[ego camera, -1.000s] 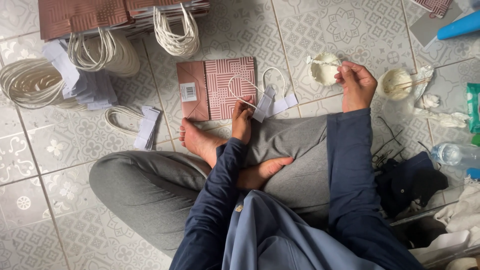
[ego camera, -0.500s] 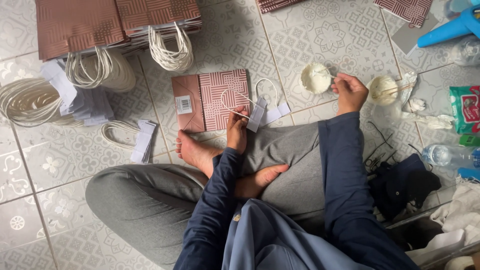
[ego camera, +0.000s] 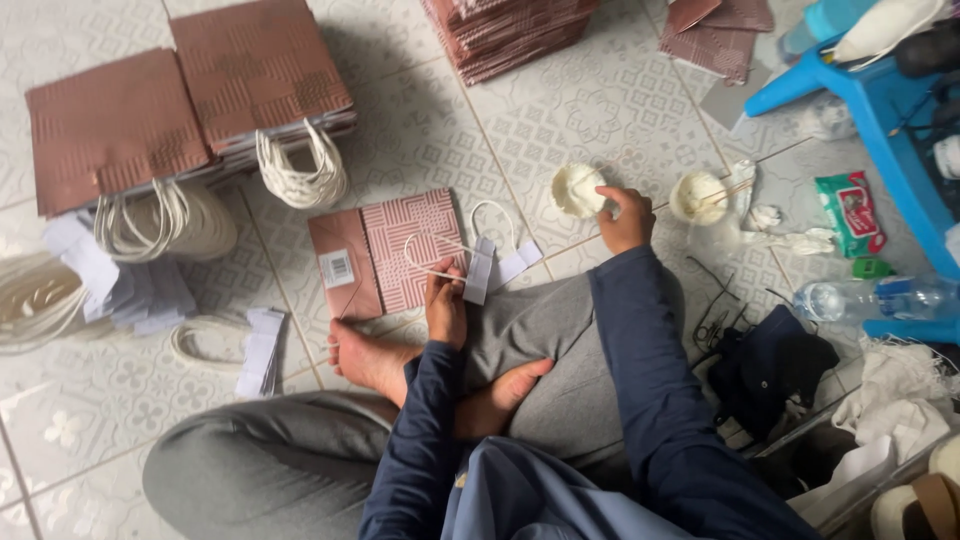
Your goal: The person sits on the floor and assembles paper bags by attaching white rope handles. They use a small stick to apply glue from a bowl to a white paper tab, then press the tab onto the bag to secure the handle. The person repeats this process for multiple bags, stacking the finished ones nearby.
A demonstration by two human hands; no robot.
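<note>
Paper bag: flat brown paper bag with a pink line-patterned panel (ego camera: 385, 255) lies on the tiled floor (ego camera: 560, 120), just ahead of the person's crossed legs
Cord handle: white cord loop with a white paper strip (ego camera: 478, 270) rests across the bag's right edge
Left hand: left hand (ego camera: 445, 305) is closed on the lower end of that strip, at the bag's near edge
Right hand: right hand (ego camera: 625, 215) reaches forward, fingers pinched together at a small round white cup (ego camera: 577, 190); I cannot tell what they grip
Second cup: another white cup with a thin stick in it (ego camera: 698, 197) sits just right of the right hand
Stacks: finished brown bags with white handles (ego camera: 190, 110) piled far left, well apart from the hands
Stool: blue plastic stool (ego camera: 880, 100) at the right edge
</note>
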